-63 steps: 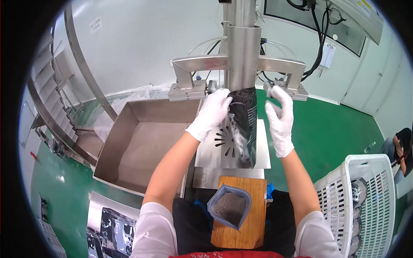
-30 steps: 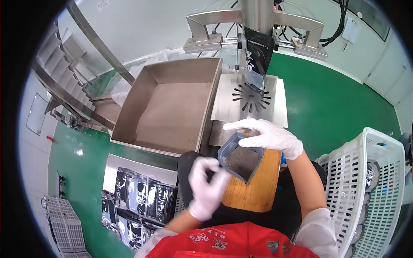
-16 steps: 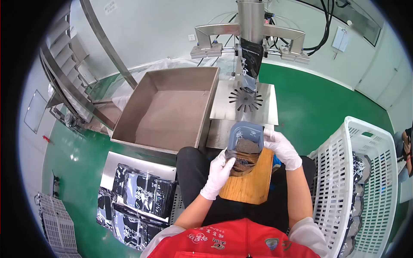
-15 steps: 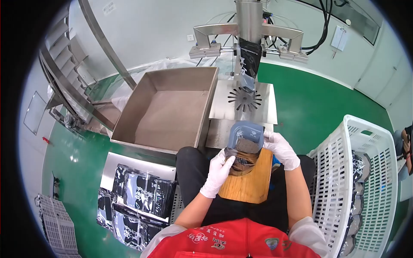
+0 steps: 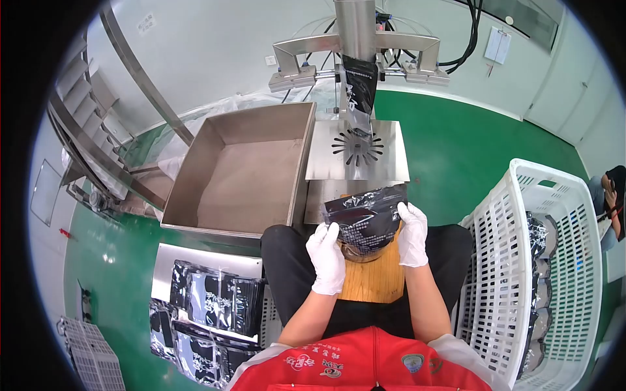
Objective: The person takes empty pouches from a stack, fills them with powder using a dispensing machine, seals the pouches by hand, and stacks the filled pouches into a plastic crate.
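A black pouch (image 5: 366,221) stands over a wooden board (image 5: 368,280) between my knees, its top drawn flat and wide. My left hand (image 5: 326,259) pinches the pouch's left top corner, and my right hand (image 5: 412,234) pinches the right one. Both hands wear white gloves. The powder seen in the pouch earlier is hidden now. Beyond it, another black pouch (image 5: 359,88) hangs from the metal filling tube (image 5: 356,29), above a steel plate (image 5: 388,153) with radial slots.
A large steel tray (image 5: 244,176) holding brown powder is at the left. Stacked flat pouches (image 5: 218,300) lie front left. At the right, a white basket (image 5: 495,260) holds filled pouches (image 5: 540,280). Another person (image 5: 613,202) is at the far right edge. Metal steps (image 5: 78,111) stand back left.
Both hands have left the tube area and come down to the pouch on the board. Its open mouth has been pulled flat, covering the powder. The other pouch now hangs on the tube unheld.
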The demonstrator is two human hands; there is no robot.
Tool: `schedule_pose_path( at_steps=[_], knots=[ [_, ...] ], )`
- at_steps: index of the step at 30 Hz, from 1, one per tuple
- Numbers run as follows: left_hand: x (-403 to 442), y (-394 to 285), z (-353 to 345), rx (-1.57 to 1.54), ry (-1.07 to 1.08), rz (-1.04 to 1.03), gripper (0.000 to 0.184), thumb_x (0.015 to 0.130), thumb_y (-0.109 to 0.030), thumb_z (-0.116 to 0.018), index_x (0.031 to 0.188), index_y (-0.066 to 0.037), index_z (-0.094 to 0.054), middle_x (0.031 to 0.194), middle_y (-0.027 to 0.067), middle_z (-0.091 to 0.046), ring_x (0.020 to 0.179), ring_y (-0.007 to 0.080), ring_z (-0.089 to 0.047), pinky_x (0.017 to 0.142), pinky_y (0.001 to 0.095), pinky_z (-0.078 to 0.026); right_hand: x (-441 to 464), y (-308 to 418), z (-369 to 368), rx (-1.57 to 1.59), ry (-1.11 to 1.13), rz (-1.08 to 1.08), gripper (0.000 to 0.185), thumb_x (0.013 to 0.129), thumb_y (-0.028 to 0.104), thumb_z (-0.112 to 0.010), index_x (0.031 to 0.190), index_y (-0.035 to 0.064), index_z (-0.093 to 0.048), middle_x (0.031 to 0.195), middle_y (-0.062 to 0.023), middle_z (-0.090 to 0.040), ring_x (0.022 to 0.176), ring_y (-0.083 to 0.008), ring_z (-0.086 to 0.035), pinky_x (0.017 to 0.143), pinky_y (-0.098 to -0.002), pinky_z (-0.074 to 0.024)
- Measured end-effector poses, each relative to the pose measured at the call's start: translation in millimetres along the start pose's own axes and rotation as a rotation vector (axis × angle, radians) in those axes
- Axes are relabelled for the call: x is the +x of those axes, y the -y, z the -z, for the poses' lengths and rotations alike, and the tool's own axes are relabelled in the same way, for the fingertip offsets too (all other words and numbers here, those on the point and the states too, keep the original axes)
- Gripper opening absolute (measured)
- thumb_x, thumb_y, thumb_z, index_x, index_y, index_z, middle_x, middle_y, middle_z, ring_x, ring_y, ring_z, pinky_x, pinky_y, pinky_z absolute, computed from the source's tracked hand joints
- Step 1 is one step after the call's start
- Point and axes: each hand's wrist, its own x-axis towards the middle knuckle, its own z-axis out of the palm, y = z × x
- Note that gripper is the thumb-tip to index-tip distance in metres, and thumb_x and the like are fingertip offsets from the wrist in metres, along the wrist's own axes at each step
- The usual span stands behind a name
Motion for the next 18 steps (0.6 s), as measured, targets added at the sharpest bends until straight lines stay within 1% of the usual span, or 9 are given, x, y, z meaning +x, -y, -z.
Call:
schedule_pose_path(
  at_steps=[2,7,10,11,13,14,15,17,18],
  knots=[
    [-7,1,5,-0.055,0.008,0.024,0.013,0.087,0.003,-0.058,0.094,0.007,-0.068,0.094,0.0053,-0.065,0.087,0.0100,-0.055,0.083,0.0242,-0.040,1,-1,-9,0.059,-0.104,0.026,0.012,0.087,0.004,-0.064,0.076,0.0050,-0.065,0.075,0.0047,-0.061,0.068,-0.0050,-0.052,0.067,-0.0208,-0.0407],
    [-32,-10,4,-0.043,0.062,0.148,0.013,0.084,0.004,-0.057,0.089,0.006,-0.068,0.104,0.0079,-0.066,0.100,0.0141,-0.059,0.091,0.0265,-0.040,20,-19,-1,-0.101,-0.234,0.083,0.027,0.087,0.004,-0.063,0.060,0.0069,-0.057,0.064,0.0071,-0.047,0.060,-0.0040,-0.040,0.056,-0.0231,-0.0306],
    [-37,-10,31,-0.359,0.172,0.574,0.017,0.083,-0.003,-0.058,0.095,0.001,-0.069,0.113,0.0137,-0.066,0.105,0.0246,-0.062,0.098,0.0371,-0.044,18,-8,-4,-0.184,-0.229,0.033,0.024,0.086,0.006,-0.065,0.062,0.0060,-0.059,0.064,0.0065,-0.051,0.059,-0.0041,-0.043,0.054,-0.0231,-0.0334],
    [-37,-9,37,-0.292,0.200,0.703,0.020,0.085,-0.011,-0.057,0.096,0.001,-0.069,0.114,0.0141,-0.066,0.109,0.0252,-0.061,0.096,0.0401,-0.046,18,-4,-4,-0.201,-0.192,-0.045,0.023,0.085,0.007,-0.066,0.063,0.0053,-0.060,0.064,0.0055,-0.053,0.057,-0.0046,-0.045,0.053,-0.0232,-0.0352],
    [-12,-10,52,-0.833,0.650,0.990,0.032,0.089,-0.020,-0.053,0.109,0.003,-0.064,0.119,0.0152,-0.064,0.117,0.0261,-0.057,0.098,0.0429,-0.046,22,-3,1,-0.219,-0.151,-0.124,0.021,0.084,0.007,-0.067,0.065,0.0047,-0.061,0.064,0.0045,-0.055,0.056,-0.0052,-0.047,0.052,-0.0232,-0.0369],
    [-3,-26,38,-0.464,0.239,1.107,0.047,0.094,-0.030,-0.047,0.123,0.006,-0.055,0.122,0.0166,-0.062,0.117,0.0263,-0.057,0.099,0.0453,-0.046,26,-5,7,-0.195,-0.120,-0.163,0.019,0.083,0.009,-0.068,0.066,0.0047,-0.063,0.063,0.0026,-0.058,0.053,-0.0066,-0.050,0.051,-0.0234,-0.0395],
    [12,-36,23,-0.338,0.251,1.122,0.062,0.097,-0.043,-0.042,0.129,0.010,-0.048,0.123,0.0184,-0.061,0.112,0.0260,-0.060,0.099,0.0439,-0.046,28,-7,11,-0.168,-0.089,-0.202,0.018,0.082,0.010,-0.070,0.067,0.0047,-0.064,0.063,0.0008,-0.060,0.051,-0.0080,-0.053,0.050,-0.0237,-0.0420],
    [52,-17,18,-0.007,0.555,1.113,0.077,0.099,-0.055,-0.037,0.130,0.015,-0.048,0.129,0.0203,-0.059,0.117,0.0250,-0.057,0.103,0.0368,-0.042,25,-4,8,-0.155,-0.073,-0.251,0.019,0.083,0.010,-0.069,0.066,0.0051,-0.063,0.062,0.0001,-0.060,0.050,-0.0084,-0.053,0.049,-0.0239,-0.0422],
    [62,-11,-1,-0.036,0.626,1.089,0.062,0.098,-0.046,-0.048,0.119,0.012,-0.058,0.115,0.0168,-0.066,0.108,0.0207,-0.061,0.098,0.0334,-0.044,27,-2,5,-0.142,-0.058,-0.285,0.020,0.083,0.010,-0.069,0.065,0.0055,-0.063,0.062,-0.0005,-0.061,0.049,-0.0089,-0.053,0.048,-0.0241,-0.0423]
  ],
)
